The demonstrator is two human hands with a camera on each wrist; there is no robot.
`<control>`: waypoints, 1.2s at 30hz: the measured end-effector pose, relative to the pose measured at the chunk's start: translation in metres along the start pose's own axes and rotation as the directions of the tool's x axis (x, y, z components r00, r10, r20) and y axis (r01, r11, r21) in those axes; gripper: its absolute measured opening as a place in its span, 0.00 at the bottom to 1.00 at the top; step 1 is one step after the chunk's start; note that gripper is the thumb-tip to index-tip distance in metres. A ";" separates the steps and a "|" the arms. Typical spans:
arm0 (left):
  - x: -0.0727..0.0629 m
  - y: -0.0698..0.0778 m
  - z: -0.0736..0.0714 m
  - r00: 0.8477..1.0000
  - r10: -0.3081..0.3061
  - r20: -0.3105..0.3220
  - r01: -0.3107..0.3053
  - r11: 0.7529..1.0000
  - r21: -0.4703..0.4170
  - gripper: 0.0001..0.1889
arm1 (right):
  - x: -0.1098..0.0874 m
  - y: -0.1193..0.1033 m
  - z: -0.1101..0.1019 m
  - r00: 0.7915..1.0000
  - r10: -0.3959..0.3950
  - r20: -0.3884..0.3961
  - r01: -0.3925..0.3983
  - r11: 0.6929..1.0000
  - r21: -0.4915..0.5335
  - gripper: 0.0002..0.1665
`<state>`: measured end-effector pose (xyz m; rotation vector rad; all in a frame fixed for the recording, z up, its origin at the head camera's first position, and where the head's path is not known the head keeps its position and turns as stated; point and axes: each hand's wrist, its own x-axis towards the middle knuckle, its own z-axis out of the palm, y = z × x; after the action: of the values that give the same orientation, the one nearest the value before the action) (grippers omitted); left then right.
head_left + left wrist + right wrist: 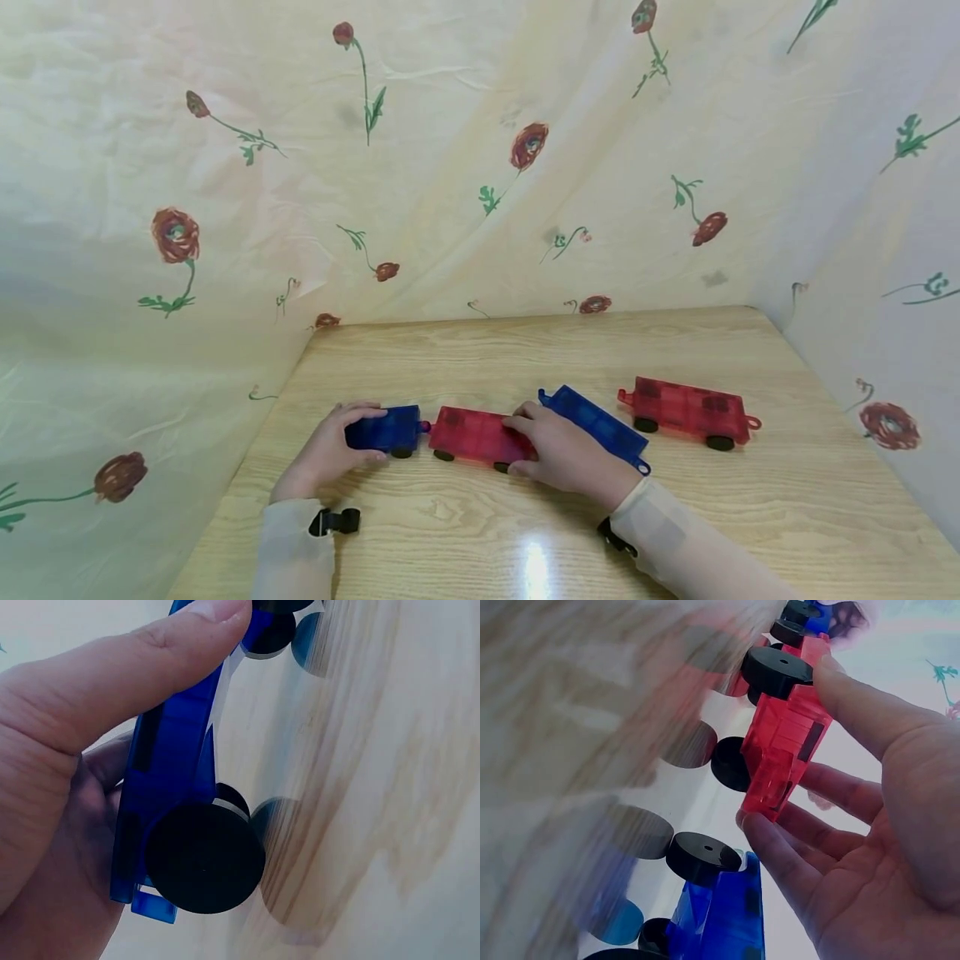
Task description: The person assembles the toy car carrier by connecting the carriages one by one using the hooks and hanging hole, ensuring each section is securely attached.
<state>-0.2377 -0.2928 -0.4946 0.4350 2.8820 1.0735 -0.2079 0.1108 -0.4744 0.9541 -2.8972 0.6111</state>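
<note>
A short blue toy train car (399,423) on black wheels stands at the left of the table. My left hand (327,447) grips it from the left, thumb on the near side. Just right of it is a red toy train car (467,433), pinched at its right end between the thumb and fingers of my right hand (564,452). Coupling parts (424,427) of the two cars meet in the gap; whether they are hooked together I cannot tell. In the right wrist view, the index fingertip touches the red car's end (769,787), close to a second blue car (727,915).
That second blue car (596,423) lies at a slant behind my right hand, with a hook and a ring at its ends. Another red car (688,411) stands farther right. Flowered cloth (450,167) hangs behind and beside the wooden table (420,533).
</note>
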 end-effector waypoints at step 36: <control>-0.009 -0.015 -0.016 0.998 0.028 -0.063 -0.033 0.996 -0.079 0.36 | -0.074 0.064 -0.041 0.974 0.161 -0.162 -0.161 0.987 0.016 0.36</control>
<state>-0.2345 -0.3162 -0.4927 0.4510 2.8817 1.2233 -0.1890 0.2150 -0.4705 0.6397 -2.8450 0.6676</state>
